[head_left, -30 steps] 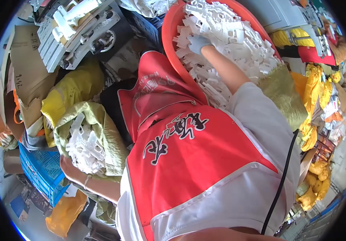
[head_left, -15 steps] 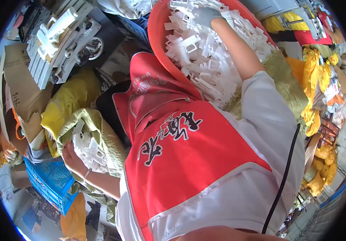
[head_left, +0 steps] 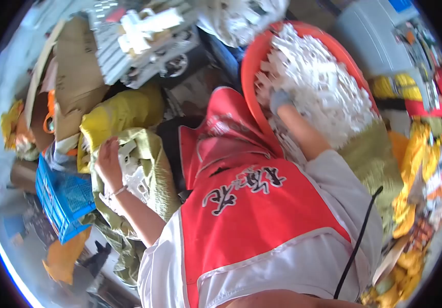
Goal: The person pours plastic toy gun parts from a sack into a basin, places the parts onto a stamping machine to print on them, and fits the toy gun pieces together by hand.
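A red tub [head_left: 250,69] is heaped with white plastic parts [head_left: 318,82]. My right hand [head_left: 281,100], in a grey glove, rests among the parts near the tub's left side; its fingers are blurred and partly hidden. My bare left hand [head_left: 109,160] is at the left rim of an open green woven sack [head_left: 159,172], which holds more white parts [head_left: 136,179]. The fingers of that hand are bent toward the sack's upper edge, and what they hold, if anything, is too blurred to tell.
A blue plastic crate [head_left: 64,197] lies left of the sack, with a yellow sack [head_left: 123,115] above it. A grey slatted machine [head_left: 144,46] stands at the upper left beside a cardboard box [head_left: 80,77]. Another green sack [head_left: 375,164] leans against the tub's lower right.
My left hand has risen from the sack's lower left toward its upper edge. My right hand went up the tub, then came back toward its near left side. The camera view has shifted.
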Available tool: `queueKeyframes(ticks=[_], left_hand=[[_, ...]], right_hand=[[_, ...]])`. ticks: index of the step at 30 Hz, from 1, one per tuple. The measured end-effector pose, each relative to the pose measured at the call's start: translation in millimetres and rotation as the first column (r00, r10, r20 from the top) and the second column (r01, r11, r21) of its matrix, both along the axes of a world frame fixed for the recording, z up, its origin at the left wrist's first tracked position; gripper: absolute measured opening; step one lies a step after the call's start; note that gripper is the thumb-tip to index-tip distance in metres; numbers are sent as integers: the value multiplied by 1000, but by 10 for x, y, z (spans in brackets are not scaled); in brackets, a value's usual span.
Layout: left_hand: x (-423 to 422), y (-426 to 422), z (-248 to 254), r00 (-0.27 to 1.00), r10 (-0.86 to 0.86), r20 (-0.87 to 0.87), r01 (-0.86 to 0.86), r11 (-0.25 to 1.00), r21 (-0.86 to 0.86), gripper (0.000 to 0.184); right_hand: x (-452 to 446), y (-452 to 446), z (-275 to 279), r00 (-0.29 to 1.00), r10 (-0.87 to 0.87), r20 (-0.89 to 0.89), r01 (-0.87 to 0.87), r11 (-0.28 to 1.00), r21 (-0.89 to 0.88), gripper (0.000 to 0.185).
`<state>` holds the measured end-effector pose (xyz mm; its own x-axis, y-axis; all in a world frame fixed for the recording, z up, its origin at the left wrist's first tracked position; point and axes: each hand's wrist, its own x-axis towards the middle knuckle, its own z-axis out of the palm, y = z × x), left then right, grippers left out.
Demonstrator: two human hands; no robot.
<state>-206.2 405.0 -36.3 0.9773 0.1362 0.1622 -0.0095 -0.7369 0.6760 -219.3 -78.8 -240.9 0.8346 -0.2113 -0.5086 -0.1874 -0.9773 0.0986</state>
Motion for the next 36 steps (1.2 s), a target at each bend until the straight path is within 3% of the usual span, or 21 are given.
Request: queueKeyframes(ticks=[3,5,7,8,10,11,13,15,16,19,21,23,25,27,29,31,33,34,36], left_hand=[[148,-134,97,987,-72,142,90,989,-121,16],[255,-244,206,980,-69,185,85,993,-82,15],[401,-392,370,972,-81,222,93,995,-43,15],[471,-476,461,966,-112,234,126,991,-45,14],[680,-625,532,937,-171,304,185,983,-17,13],[810,-694,551,912,-198,360,207,978,14,13],[1024,-849,647,914,-242,326,238,970,54,24],[1332,-934,630,814,-370,448,307,929,208,32],[1440,-994,625,812,-370,451,308,929,207,32],[1623,-1159,686,788,-452,418,409,892,193,37],[1708,-1177,760,823,-482,300,441,875,197,40],[1761,-1138,715,809,-486,330,458,874,163,40],[1733,-1102,716,852,-418,316,442,897,-4,36],[1568,-1034,725,870,-379,316,410,911,-38,36],[1426,-841,612,875,-290,387,354,930,-102,34],[1154,-680,534,922,-154,355,261,926,-274,34],[956,-342,315,950,-86,299,182,933,-312,33],[821,-232,271,956,-64,285,166,922,-350,33],[535,22,180,981,30,193,43,930,-366,33]], right_hand=[[-47,-135,30,997,-72,39,69,995,77,55],[-102,-84,277,992,-84,90,78,995,60,55],[-100,-41,730,976,-217,7,207,938,279,57],[-118,-118,607,978,-209,17,196,941,276,57],[-145,-355,248,862,-450,233,104,608,787,59],[-135,-370,297,862,-445,242,95,611,786,59],[-100,-381,556,820,-544,180,27,351,936,53],[-44,-371,785,803,-556,214,-27,325,945,52],[-27,-354,898,786,-571,239,-73,297,952,51],[44,-315,1187,755,-594,277,-138,270,953,47],[103,-308,1315,718,-621,314,-232,212,949,44],[231,-258,1483,680,-690,249,-318,28,948,40],[417,-143,1802,696,-660,282,-350,31,936,42],[671,21,2032,669,-562,486,-472,183,862,44],[922,293,2327,726,-452,519,-469,226,854,43],[1273,597,2368,765,-371,527,-588,-69,806,38],[1566,839,2509,578,-125,806,-757,289,587,35],[1665,951,2570,581,-123,805,-757,283,589,35],[1822,1138,2641,304,161,939,-868,452,204,37]])
